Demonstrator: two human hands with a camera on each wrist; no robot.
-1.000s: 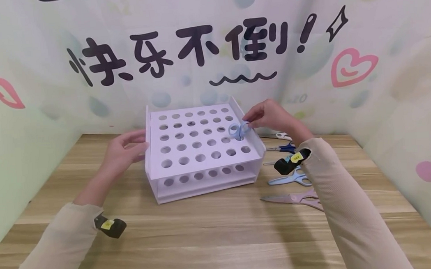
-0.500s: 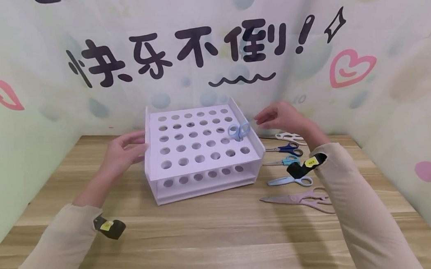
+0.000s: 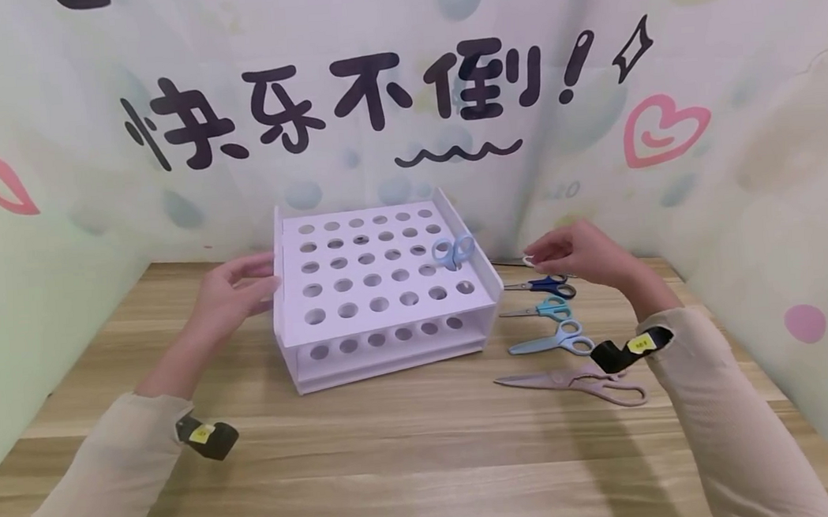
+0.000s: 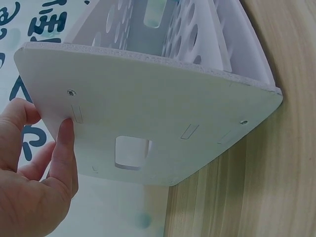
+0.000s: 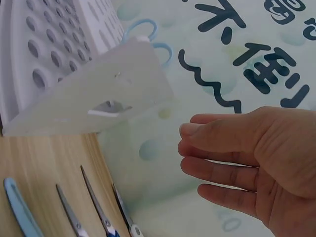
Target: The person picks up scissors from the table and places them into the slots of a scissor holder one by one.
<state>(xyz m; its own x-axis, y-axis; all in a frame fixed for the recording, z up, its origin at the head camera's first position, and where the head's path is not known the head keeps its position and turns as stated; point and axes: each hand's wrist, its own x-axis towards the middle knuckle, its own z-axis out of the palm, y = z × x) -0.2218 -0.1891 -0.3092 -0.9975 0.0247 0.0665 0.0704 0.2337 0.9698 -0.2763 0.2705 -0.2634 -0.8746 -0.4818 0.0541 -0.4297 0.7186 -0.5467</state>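
Observation:
A white rack [image 3: 386, 314] with rows of round holes stands on the table. Light blue scissors [image 3: 454, 251] sit handles-up in one of its holes near the right side panel. My left hand [image 3: 238, 289] rests at the rack's left side panel [image 4: 148, 98], fingertips touching it, fingers relaxed. To the right of the rack, my right hand [image 3: 581, 256] hovers with nothing in it, its fingers loosely extended in the right wrist view. Below it lie white-handled scissors [image 3: 528, 261], mostly hidden by the hand. Dark blue scissors [image 3: 549, 286] lie just in front of them.
Nearer on the table [image 3: 412, 464] lie turquoise scissors [image 3: 551, 309], light blue scissors [image 3: 557, 340] and large pink scissors [image 3: 571, 382], in a column right of the rack. A printed cloth [image 3: 350, 152] hangs behind the table, and pale walls close the sides.
My right hand has let go of the light blue scissors in the rack and moved right and down, over the white-handled scissors. The left hand has stayed at the rack's side.

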